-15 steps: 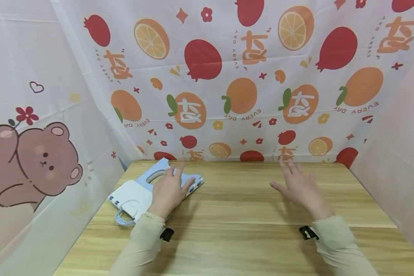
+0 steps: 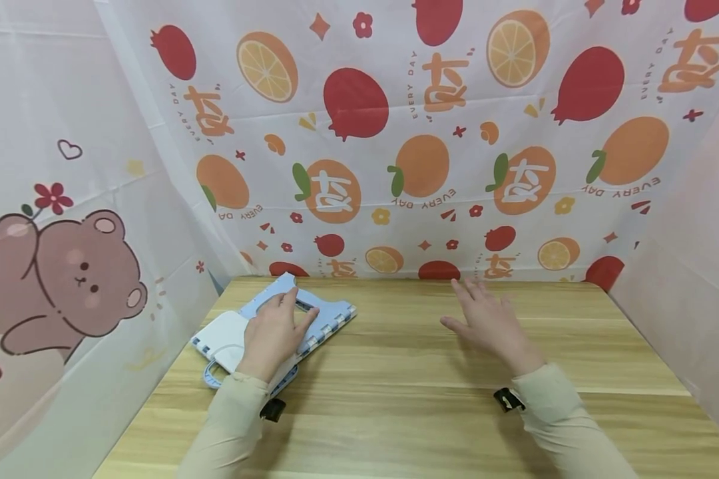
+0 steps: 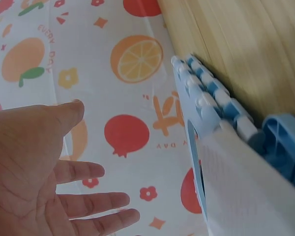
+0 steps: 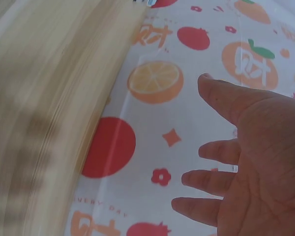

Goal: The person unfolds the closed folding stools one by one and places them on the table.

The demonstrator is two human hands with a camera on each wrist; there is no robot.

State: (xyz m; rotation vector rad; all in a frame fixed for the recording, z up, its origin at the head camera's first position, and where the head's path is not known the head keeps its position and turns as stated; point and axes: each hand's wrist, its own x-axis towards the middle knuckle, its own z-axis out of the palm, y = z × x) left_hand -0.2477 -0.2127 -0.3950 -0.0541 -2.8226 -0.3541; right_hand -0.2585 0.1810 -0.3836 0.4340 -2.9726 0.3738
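Observation:
A folded blue-and-white plastic folding stool [image 2: 333,311] lies flat on the left part of the wooden table. It has hinge knuckles along its edge, a cut-out in the blue panel and a blue loop handle [image 2: 211,378] at the near side. Over the stool hovers my left hand [image 2: 271,338], hiding part of it. In the left wrist view the stool [image 3: 246,182] is apart from that hand [image 3: 34,167], whose fingers are spread and hold nothing. My right hand [image 2: 492,327] hangs above the table's right half, fingers extended, likewise holding nothing.
The wood-grain table [image 2: 395,412] meets a fruit-print curtain [image 2: 359,166] along its back edge. A bear-print curtain [image 2: 60,266] stands at the left and a plain pale one [image 2: 689,266] at the right. Each wrist carries a small black device [image 2: 272,410].
Both hands have shifted left in the head view, the right one further. More of the stool's blue panel now shows beside my left hand. The stool stays where it lies.

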